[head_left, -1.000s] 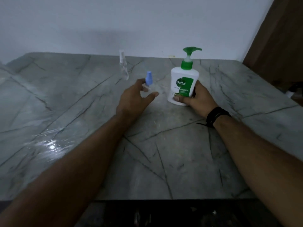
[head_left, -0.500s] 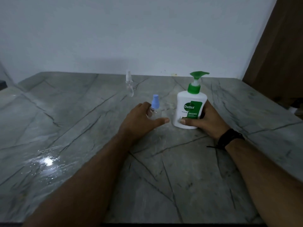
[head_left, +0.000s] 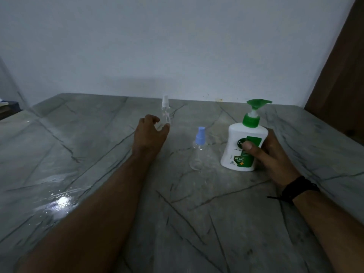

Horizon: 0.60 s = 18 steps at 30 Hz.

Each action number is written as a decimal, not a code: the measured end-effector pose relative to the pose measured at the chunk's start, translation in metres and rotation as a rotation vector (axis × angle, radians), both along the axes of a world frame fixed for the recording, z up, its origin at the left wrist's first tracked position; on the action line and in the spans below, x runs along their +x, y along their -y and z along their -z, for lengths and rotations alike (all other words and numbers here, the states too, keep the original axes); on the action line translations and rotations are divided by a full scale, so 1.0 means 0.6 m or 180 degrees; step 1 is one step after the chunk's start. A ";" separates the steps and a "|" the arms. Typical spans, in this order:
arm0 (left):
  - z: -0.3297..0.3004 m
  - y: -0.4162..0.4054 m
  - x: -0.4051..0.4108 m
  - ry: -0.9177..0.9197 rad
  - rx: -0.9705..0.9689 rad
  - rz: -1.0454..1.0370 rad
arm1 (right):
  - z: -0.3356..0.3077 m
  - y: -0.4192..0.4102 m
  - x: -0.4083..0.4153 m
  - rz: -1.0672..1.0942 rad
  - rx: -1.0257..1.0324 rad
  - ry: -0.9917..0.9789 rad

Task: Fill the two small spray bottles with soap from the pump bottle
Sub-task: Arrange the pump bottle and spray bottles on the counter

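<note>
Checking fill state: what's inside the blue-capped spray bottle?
The blue-capped spray bottle has a clear body; the marble table shows through it, with no visible soap. A thin film at the bottom cannot be ruled out in this dim light. Under the cap is hidden.

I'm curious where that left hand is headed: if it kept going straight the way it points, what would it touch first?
Most likely the clear spray bottle with the white cap. The left hand has its fingers curved open just short of it, though depth is hard to judge. The blue-capped spray bottle lies off to the side.
</note>
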<state>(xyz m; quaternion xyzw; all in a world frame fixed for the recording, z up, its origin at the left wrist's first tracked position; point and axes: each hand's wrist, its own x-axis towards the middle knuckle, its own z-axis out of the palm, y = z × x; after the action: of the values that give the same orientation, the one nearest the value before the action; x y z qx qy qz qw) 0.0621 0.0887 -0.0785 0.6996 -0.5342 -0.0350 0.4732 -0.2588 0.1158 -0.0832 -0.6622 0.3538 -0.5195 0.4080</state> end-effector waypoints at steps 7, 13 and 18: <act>-0.004 0.072 0.020 -0.0006 0.0467 0.0056 | -0.001 -0.002 0.005 0.0185 -0.0081 0.0088; -0.011 0.107 0.023 0.0141 0.0747 0.0045 | -0.001 0.002 0.004 0.0239 -0.0124 -0.0008; -0.009 0.110 0.031 0.0150 0.0681 0.0021 | 0.000 0.000 0.005 0.0254 -0.0158 -0.0126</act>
<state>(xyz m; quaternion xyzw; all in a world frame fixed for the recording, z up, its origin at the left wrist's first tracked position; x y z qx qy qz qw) 0.0808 0.0224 -0.0729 0.7450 -0.5406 -0.0769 0.3830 -0.2558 0.1156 -0.0830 -0.6676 0.3749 -0.5308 0.3633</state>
